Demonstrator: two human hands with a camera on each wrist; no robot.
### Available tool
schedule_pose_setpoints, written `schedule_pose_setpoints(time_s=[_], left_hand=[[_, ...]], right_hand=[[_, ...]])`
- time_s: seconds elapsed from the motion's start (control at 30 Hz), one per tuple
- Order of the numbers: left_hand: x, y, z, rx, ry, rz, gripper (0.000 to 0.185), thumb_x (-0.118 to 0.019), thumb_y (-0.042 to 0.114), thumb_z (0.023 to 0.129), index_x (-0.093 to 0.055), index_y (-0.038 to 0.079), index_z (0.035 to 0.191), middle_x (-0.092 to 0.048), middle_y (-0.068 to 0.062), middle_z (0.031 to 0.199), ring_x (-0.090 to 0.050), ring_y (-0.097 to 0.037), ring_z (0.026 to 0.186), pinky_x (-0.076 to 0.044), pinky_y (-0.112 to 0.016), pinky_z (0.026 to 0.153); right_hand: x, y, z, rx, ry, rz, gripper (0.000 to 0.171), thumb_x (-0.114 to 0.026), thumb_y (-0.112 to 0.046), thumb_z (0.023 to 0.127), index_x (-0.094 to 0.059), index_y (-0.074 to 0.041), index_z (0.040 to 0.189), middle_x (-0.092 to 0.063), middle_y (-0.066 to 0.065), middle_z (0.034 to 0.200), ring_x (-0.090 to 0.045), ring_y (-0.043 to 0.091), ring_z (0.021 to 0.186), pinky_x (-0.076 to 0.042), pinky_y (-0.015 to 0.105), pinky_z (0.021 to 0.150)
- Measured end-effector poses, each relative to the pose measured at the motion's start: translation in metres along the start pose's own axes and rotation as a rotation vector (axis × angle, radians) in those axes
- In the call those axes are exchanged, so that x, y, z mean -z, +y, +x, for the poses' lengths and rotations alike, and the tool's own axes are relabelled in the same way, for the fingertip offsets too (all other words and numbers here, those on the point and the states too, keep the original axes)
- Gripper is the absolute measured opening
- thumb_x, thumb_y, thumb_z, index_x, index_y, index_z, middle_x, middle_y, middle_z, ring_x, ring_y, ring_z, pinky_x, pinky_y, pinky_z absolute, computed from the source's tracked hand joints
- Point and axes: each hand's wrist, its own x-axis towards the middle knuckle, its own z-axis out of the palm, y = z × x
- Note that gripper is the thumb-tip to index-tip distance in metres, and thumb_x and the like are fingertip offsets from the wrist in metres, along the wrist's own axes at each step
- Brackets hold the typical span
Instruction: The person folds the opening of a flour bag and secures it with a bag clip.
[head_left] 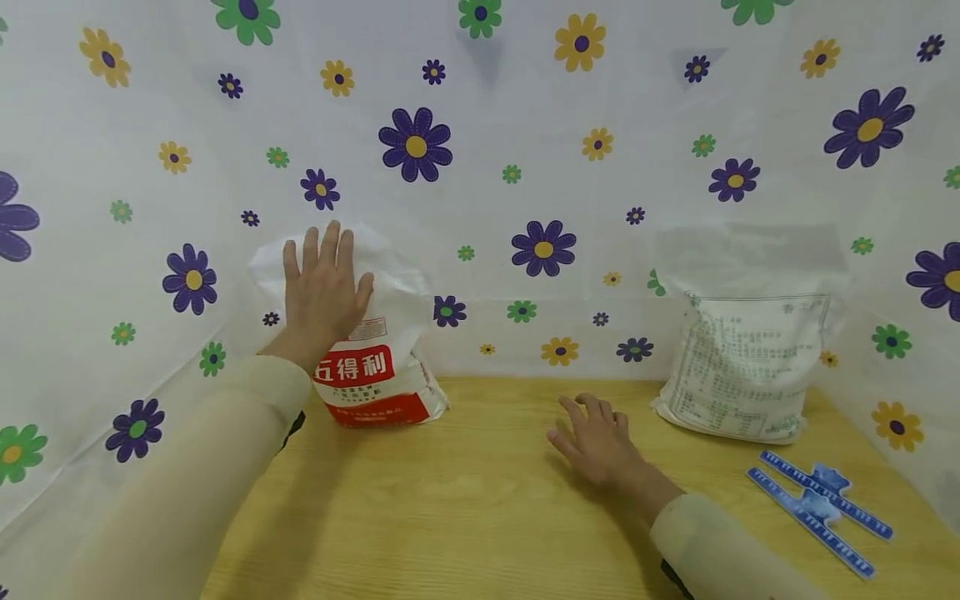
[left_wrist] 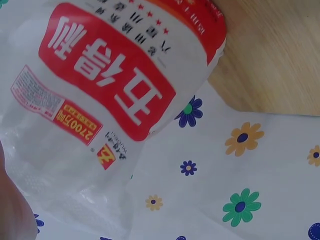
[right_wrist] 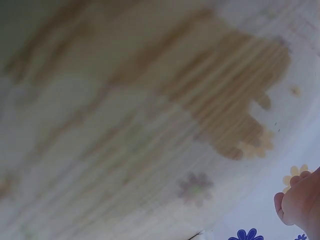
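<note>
A white flour bag with red print [head_left: 382, 407] stands at the left of the table, its top loose and upright against the cloth behind. My left hand [head_left: 318, 292] is raised in front of the bag's upper part, fingers straight and spread; whether the palm touches the plastic I cannot tell. In the left wrist view the bag's printed front [left_wrist: 107, 70] fills much of the picture. Low over the middle of the table is my right hand [head_left: 600, 442], its fingers loosely bent and holding nothing. The right wrist view shows only part of that hand [right_wrist: 302, 200].
At the right stands a second white bag with green print [head_left: 742, 367], its top also upright. Two blue sealing clips [head_left: 813, 521] lie before it on the wooden table [head_left: 465, 500]. A white flower-patterned cloth [head_left: 495, 108] hangs behind and at both sides.
</note>
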Motion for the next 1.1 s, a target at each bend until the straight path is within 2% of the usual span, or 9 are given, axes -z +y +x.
schedule_pose_setpoints(time_s=[0.17,0.3,0.47,0.73,0.83,0.97,1.1], left_hand=[[0.004,-0.002,0.010,-0.001,-0.079,0.059,0.065,-0.044,0.038,0.102,-0.024,0.009,0.157,-0.016,-0.016,0.166,-0.008,-0.048,0.150,-0.004,-0.068,0.117],[0.008,-0.001,0.014,-0.017,-0.123,0.070,0.064,-0.041,0.038,0.103,-0.022,0.011,0.158,-0.014,-0.014,0.167,-0.007,-0.046,0.151,0.000,-0.067,0.117],[0.011,0.002,0.017,-0.045,-0.152,0.074,0.060,-0.039,0.036,0.105,-0.025,0.009,0.157,-0.023,-0.016,0.164,-0.011,-0.041,0.152,0.000,-0.066,0.118],[0.010,0.003,0.021,-0.068,-0.259,0.084,0.051,-0.038,0.031,0.106,-0.035,0.006,0.150,-0.039,-0.020,0.154,-0.017,-0.041,0.150,0.001,-0.067,0.117],[0.007,0.003,0.020,-0.062,-0.254,0.080,0.046,-0.038,0.028,0.107,-0.039,0.003,0.145,-0.046,-0.021,0.148,-0.025,-0.042,0.145,-0.002,-0.067,0.117],[0.005,0.005,0.020,-0.058,-0.191,0.060,0.040,-0.039,0.025,0.107,-0.044,0.000,0.137,-0.052,-0.023,0.138,-0.038,-0.041,0.135,-0.008,-0.064,0.116],[0.004,0.008,0.019,-0.066,-0.140,0.020,0.035,-0.042,0.022,0.107,-0.049,-0.002,0.131,-0.057,-0.024,0.132,-0.045,-0.042,0.129,-0.018,-0.060,0.116]], right_hand=[[0.000,-0.003,0.001,0.008,-0.013,0.011,0.062,-0.044,-0.050,0.103,-0.037,-0.012,0.152,-0.038,0.018,0.150,-0.034,0.040,0.138,-0.029,0.063,0.103],[0.000,-0.008,0.001,0.012,-0.016,0.013,0.062,-0.045,-0.050,0.103,-0.038,-0.013,0.152,-0.038,0.018,0.150,-0.035,0.040,0.137,-0.029,0.063,0.103],[-0.001,-0.012,0.003,0.001,-0.013,0.017,0.061,-0.045,-0.050,0.103,-0.037,-0.014,0.152,-0.038,0.018,0.151,-0.034,0.039,0.139,-0.029,0.064,0.105],[-0.003,-0.023,0.008,0.001,-0.027,0.024,0.062,-0.043,-0.051,0.104,-0.036,-0.014,0.153,-0.038,0.017,0.152,-0.034,0.038,0.139,-0.030,0.061,0.105],[-0.001,-0.027,0.010,0.009,-0.018,0.033,0.063,-0.039,-0.053,0.104,-0.036,-0.014,0.153,-0.038,0.017,0.152,-0.035,0.038,0.139,-0.029,0.061,0.105],[-0.001,-0.031,0.013,0.007,-0.002,0.045,0.064,-0.037,-0.056,0.104,-0.035,-0.016,0.153,-0.038,0.017,0.152,-0.034,0.038,0.139,-0.029,0.060,0.106],[-0.005,-0.033,0.013,0.010,-0.023,0.028,0.063,-0.038,-0.054,0.104,-0.036,-0.015,0.153,-0.038,0.017,0.152,-0.035,0.038,0.139,-0.029,0.060,0.106]])
